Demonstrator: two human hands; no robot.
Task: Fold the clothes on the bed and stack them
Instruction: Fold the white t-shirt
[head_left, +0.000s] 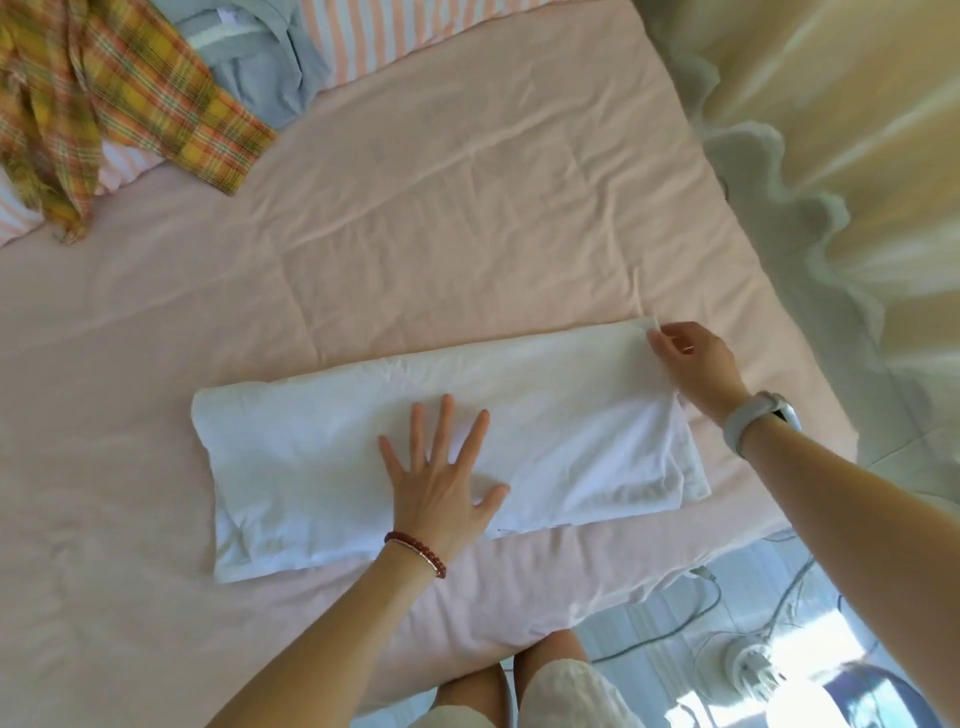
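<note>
Nearest my camera, at the bottom of the frame, my knees (524, 670) stand against the bed's edge. From there my left hand (441, 483) lies flat in the lower middle of the frame, fingers straight and spread, palm pressing down on the white cloth (322, 467); a red bead bracelet (415, 552) circles that wrist. My right hand (691, 358), at centre right, has its fingers curled and pinches the cloth's upper right corner between thumb and fingertips; a white watch (761, 418) sits on that wrist. The white cloth is folded into a long strip running across the middle of the frame, lying on the pink sheet (415, 234) of the bed, its right end showing layered edges. Well apart from it, in the upper left of the frame, I see a yellow plaid garment (104, 104) lying unfolded, with a pale blue garment (260, 67) bunched just beside it at the top. A white fan (748, 670) and cables are on the floor at the lower right.
</note>
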